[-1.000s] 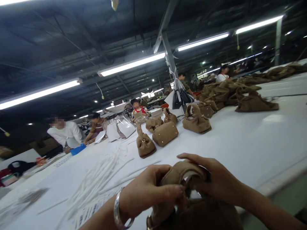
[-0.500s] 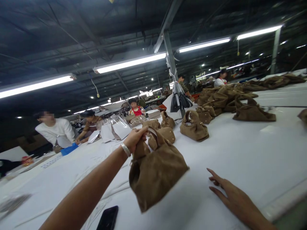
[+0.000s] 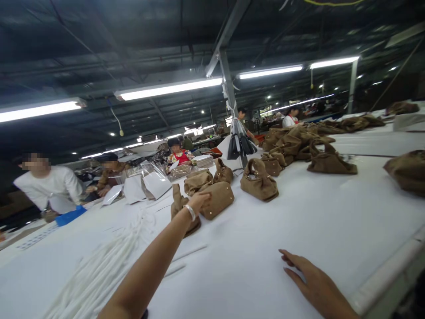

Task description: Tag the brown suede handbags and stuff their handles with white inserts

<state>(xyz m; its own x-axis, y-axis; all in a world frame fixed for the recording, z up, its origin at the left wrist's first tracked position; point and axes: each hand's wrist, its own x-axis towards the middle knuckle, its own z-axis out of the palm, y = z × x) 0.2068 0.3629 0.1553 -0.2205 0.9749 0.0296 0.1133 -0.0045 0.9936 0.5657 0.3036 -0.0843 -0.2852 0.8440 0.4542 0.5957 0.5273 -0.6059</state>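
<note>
My left hand (image 3: 200,202) reaches across the white table, a bracelet on its wrist. Its fingers are stretched out over the near side of a brown handbag lying with its studded base (image 3: 219,200) towards me; whether they touch it is unclear. Beside my wrist stands another brown handbag (image 3: 178,201), handle raised, partly hidden by my forearm. My right hand (image 3: 308,279) hovers low over the table at the right, thumb and fingers apart, holding nothing.
More brown handbags (image 3: 260,184) stand ahead, with a heap (image 3: 288,144) behind. One bag (image 3: 408,170) sits at the right edge. White strips (image 3: 102,266) lie at the left. Several people work across the table, near plastic-wrapped sheets (image 3: 156,181). A post (image 3: 229,84) rises behind.
The handbag that hung by its handle from my left hand now stands on the table among the others, let go. My left hand has moved slightly farther away; the view has shifted right.
</note>
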